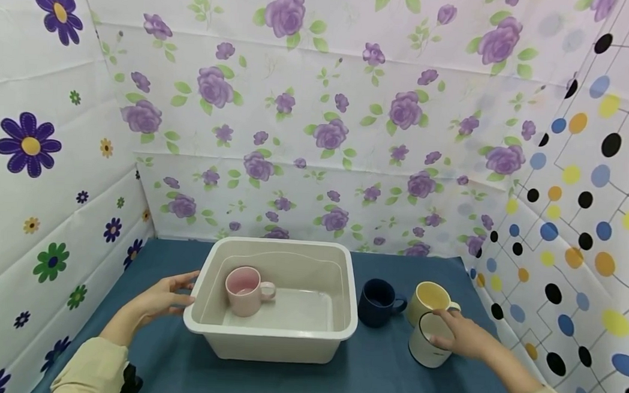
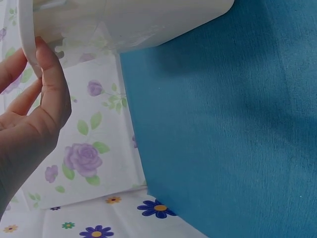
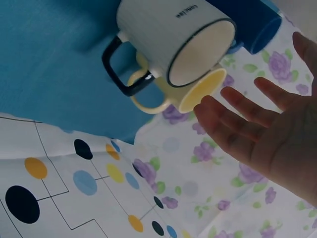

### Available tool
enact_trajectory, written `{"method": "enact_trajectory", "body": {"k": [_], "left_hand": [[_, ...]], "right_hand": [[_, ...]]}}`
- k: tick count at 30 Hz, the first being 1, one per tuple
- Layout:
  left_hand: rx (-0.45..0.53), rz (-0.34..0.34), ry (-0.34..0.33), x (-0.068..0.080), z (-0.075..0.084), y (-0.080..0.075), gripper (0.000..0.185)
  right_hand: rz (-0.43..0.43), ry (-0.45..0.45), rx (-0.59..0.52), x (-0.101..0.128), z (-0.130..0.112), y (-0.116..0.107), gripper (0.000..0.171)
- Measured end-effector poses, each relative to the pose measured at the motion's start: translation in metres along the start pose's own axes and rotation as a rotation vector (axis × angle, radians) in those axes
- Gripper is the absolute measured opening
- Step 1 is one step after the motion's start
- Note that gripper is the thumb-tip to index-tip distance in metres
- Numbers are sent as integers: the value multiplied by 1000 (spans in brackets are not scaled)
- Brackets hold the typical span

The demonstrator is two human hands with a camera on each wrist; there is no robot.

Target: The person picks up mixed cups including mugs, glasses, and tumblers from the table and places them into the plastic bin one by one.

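Observation:
My left hand (image 1: 161,300) pinches the left rim of a cream plastic tub (image 1: 270,349); in the left wrist view the rim runs between the fingers (image 2: 53,82). Inside the tub, toward its left, a pink mug (image 1: 243,294) stands upright with its handle pointing right. Over on the right, my right hand (image 1: 460,334) is spread above a white mug (image 1: 428,348) with a dark rim, a black handle and small lettering. In the right wrist view its fingers (image 3: 228,121) are extended, apart from that mug's mouth.
Behind the white mug stands a yellow mug (image 1: 428,296). A dark blue mug (image 1: 377,302) is between it and the tub, handle to the right. Blue cloth (image 1: 259,388) covers the table. Patterned sheets (image 1: 329,131) enclose the back and both sides.

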State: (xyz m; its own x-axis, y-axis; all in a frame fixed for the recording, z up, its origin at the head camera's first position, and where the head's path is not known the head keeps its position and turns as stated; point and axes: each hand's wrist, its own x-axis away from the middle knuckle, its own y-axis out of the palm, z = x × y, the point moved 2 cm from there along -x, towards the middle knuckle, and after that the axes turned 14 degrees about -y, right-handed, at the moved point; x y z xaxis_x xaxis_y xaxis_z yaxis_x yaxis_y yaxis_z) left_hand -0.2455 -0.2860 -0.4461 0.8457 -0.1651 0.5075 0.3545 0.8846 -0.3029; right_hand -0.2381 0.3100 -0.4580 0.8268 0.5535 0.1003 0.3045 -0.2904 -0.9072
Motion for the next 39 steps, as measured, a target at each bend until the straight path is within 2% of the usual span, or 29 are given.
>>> {"method": "enact_trajectory", "body": {"k": [8,14,19,24,39], "left_hand": [[4,-7,13,-2,-2,-1,76],[17,-24,21,-4,-4,-2,76],[16,-21,12,-4,-4,-3,75],[16,-16,7,-4,-4,-2,75],[8,-19,-3,-3,-2,-1,75]], "right_hand": [[-29,41,-30,-3,8,8,60],[-29,77,-46,-5,15,15,66],[-28,71,-41,-8,16,19,69],[-17,67,-8,-9,16,21,67],[-20,131,52,-17,17,32,68]]}}
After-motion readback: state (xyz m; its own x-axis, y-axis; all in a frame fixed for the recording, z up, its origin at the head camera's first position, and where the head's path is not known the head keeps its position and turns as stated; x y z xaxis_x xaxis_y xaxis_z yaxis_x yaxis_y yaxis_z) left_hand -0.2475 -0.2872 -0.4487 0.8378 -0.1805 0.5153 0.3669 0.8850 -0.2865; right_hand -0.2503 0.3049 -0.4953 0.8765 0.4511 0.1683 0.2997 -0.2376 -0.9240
